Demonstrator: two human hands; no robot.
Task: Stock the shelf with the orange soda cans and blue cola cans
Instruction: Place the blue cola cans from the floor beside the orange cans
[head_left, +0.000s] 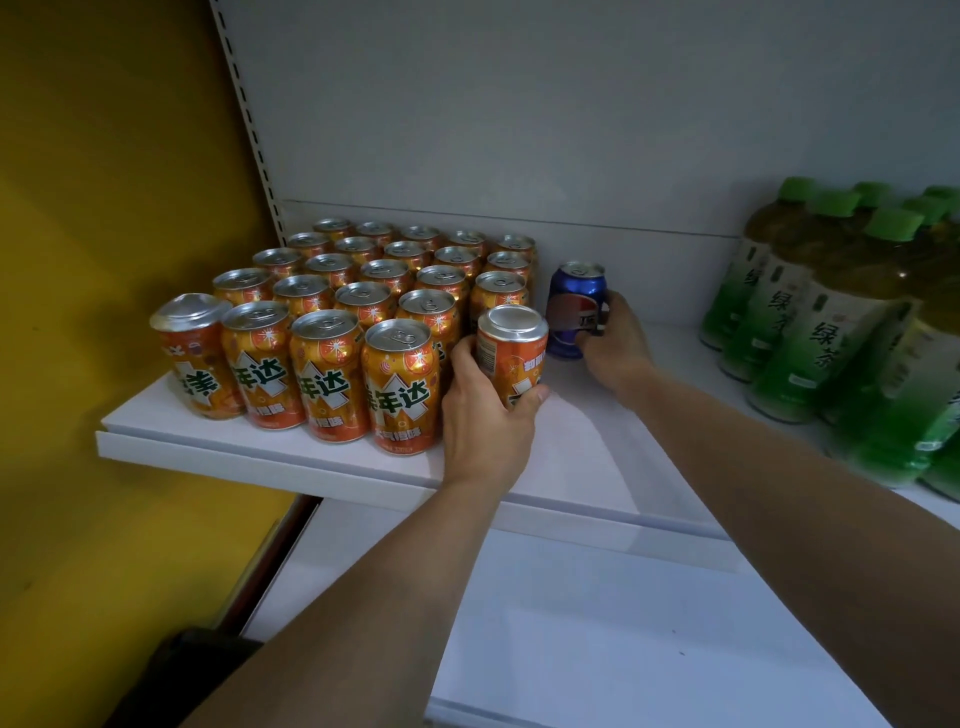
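Observation:
Several orange soda cans (332, 322) stand in rows on the left half of the white shelf (587, 457). My left hand (485, 415) grips one more orange can (511, 353) at the right end of the front row, fingers and thumb wrapped round it. The can stands upside down, its plain bottom facing up. My right hand (615, 345) holds a blue cola can (576, 306) upright on the shelf, just right of the orange rows and further back.
Green tea bottles (831, 322) with green caps crowd the shelf's right side. A yellow wall (104, 208) and the slotted upright (249, 119) bound the left. A lower white shelf (623, 649) juts out below my arms. Bare shelf lies between the cola can and the bottles.

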